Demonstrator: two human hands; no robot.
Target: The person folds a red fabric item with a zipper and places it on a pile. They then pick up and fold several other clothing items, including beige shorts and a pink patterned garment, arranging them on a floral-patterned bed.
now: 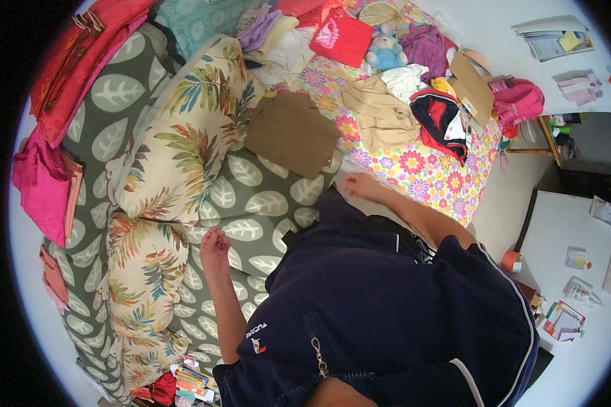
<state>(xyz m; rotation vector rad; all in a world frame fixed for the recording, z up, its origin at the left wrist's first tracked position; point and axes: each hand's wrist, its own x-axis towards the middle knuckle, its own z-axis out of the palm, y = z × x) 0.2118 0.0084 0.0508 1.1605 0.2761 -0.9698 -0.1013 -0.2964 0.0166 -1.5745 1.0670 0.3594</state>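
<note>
l hand (215,249) is in mid-pic, fingers half curled & slightly apart, nothing seen in it; it's nearest the leaf-print cushions. r hand (361,186) is by the edge of the bed, fingers bent in; can't tell if wide or narrow, or if it holds anything. brown folded cloth (292,132) lies flat just beyond the r hand, approx. between both hands & the far side, on the grey-green leaf-print cover (268,203), its far edge up by the flowered bedsheet (414,183).

lg. cream cushion (183,129) w/ coloured leaves is left of the brown cloth; 2nd cushion (146,264) is nearer, end to end w/ it. on the bed: tan cloth (380,115) crumpled, navy & red jacket (441,122) beside it, white cloth (405,81), blue soft toy (387,53), red cloth (343,39), plaid shirt (424,51), cardboard box (472,88) at the r edge, pink bag (517,100) next to that. far l: red & pink cloths (88,61) in a pile. books etc. (195,385) at bottom l.
</note>
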